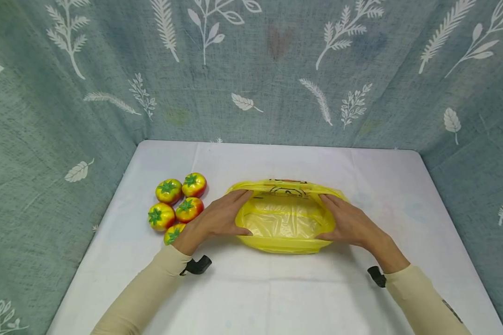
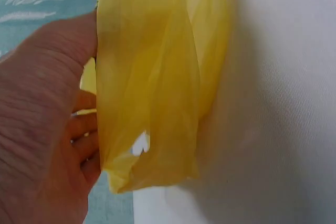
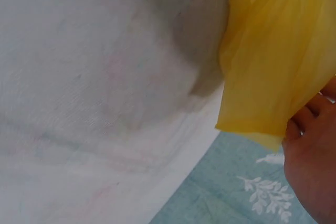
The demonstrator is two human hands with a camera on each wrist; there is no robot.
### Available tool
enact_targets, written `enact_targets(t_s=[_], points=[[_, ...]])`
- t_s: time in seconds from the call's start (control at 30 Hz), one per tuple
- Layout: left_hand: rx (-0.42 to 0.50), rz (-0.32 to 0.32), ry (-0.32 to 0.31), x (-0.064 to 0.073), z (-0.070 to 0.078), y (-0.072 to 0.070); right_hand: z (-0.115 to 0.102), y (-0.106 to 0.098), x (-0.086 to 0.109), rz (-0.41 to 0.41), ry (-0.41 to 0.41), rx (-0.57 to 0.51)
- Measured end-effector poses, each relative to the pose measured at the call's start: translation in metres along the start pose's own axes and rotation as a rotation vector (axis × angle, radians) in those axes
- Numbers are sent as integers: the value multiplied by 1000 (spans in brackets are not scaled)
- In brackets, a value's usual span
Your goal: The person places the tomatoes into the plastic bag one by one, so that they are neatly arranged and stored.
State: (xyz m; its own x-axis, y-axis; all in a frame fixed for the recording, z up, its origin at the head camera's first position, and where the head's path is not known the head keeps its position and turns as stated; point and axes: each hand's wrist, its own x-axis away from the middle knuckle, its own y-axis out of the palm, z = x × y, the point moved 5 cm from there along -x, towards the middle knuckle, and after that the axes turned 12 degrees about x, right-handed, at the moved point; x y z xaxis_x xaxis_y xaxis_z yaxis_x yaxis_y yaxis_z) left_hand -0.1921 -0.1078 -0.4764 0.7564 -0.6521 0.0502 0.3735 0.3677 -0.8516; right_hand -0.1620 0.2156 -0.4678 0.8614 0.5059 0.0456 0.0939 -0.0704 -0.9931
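A yellow plastic bag (image 1: 285, 245) stands on the white table with its mouth held wide and its pale inside showing. My left hand (image 1: 222, 214) reaches into the mouth at its left end, thumb by the front rim and fingers by the back rim, spread apart. At the opposite end my right hand (image 1: 350, 223) does likewise, pressing the rim outward. In the left wrist view the bag's side (image 2: 152, 77) hides my left fingertips. The bag (image 3: 273, 56) also covers part of my right fingers in the right wrist view.
Several shiny red-and-yellow tomato-like fruits with green leaf tops (image 1: 189, 209) cluster left of the bag, one partly behind my left wrist. A grey-green leaf-print curtain (image 1: 251, 121) borders the white-covered table (image 1: 268, 298). Dark wrist devices (image 1: 199, 265) sit at both cuffs.
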Motion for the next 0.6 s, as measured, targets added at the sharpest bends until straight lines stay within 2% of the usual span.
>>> enact_targets(t_s=[0.23, 0.47, 0.6], points=[[55, -25, -8, 1, -7, -1, 8, 2, 1, -37, 35, -79], [98, -81, -35, -3, -9, -3, 9, 0, 0, -39, 37, -92], [154, -102, -51, -6, -13, -2, 12, 2, -2, -58, 38, -121]])
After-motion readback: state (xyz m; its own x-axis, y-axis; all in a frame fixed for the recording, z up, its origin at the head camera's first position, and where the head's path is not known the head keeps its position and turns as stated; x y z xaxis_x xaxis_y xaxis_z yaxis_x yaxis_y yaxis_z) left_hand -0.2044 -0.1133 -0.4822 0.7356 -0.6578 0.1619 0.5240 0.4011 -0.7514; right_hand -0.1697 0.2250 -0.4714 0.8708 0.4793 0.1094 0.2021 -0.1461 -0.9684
